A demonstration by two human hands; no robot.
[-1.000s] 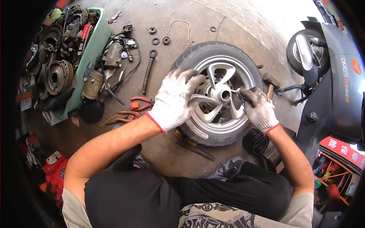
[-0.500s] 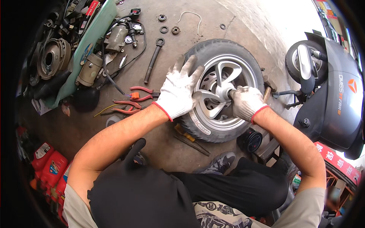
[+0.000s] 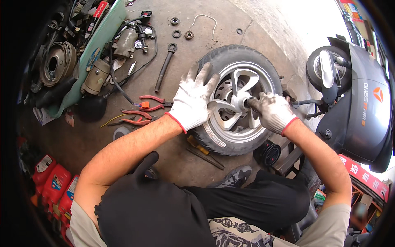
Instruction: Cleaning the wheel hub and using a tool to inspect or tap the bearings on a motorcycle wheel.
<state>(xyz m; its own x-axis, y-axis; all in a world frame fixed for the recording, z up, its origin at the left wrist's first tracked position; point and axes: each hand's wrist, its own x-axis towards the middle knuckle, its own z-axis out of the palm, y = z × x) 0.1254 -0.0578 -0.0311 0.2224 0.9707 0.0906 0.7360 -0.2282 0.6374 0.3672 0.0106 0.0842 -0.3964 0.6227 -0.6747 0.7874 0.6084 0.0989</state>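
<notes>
A wheel with a black tyre and silver spokes lies flat on the floor before me. My left hand, in a white glove with a dirty palm side, rests on the tyre's left side with fingers spread and thumb toward a spoke. At the hub, a short dark cylindrical end sticks out on the right. My right hand, gloved too, has its fingers curled at that end; whatever sits inside the grip is mostly hidden.
Red-handled pliers, a long axle bolt, bearings and a seal ring lie on the floor. A green bin of parts is at left. A grey scooter stands right, a black round can below it.
My right hand has shifted slightly right and turned at the hub, its fingers now less tightly bunched. The left hand stays on the tyre.
</notes>
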